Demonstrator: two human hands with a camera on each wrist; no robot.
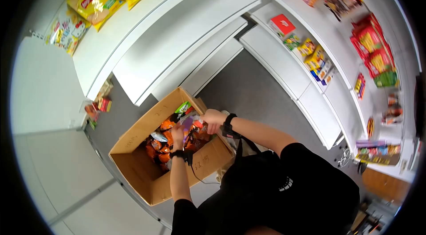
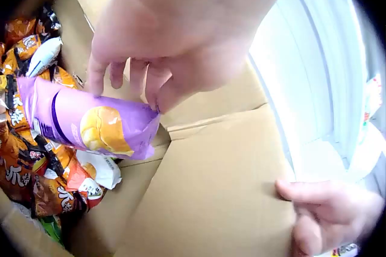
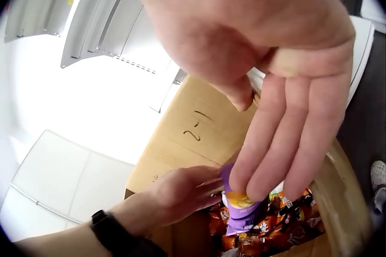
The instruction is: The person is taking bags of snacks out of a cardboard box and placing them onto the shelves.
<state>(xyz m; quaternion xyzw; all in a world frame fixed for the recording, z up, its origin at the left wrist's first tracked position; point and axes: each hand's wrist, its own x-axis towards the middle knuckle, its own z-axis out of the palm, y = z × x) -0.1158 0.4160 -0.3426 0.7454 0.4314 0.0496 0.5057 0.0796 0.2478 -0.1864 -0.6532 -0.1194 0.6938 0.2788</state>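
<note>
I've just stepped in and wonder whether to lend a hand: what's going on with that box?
A person stands over an open brown cardboard box on the floor between white shelves of snacks. Their left hand pinches a purple plastic snack packet by one end, above the orange snack packets that fill the box. The right hand is at the box's flap, its fingers straight, holding nothing.

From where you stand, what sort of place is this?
Probably a small shop, or a mock one: white shelves carry snack packets, and a cardboard box on the floor holds orange snack bags. The left hand pinches a purple packet.
</note>
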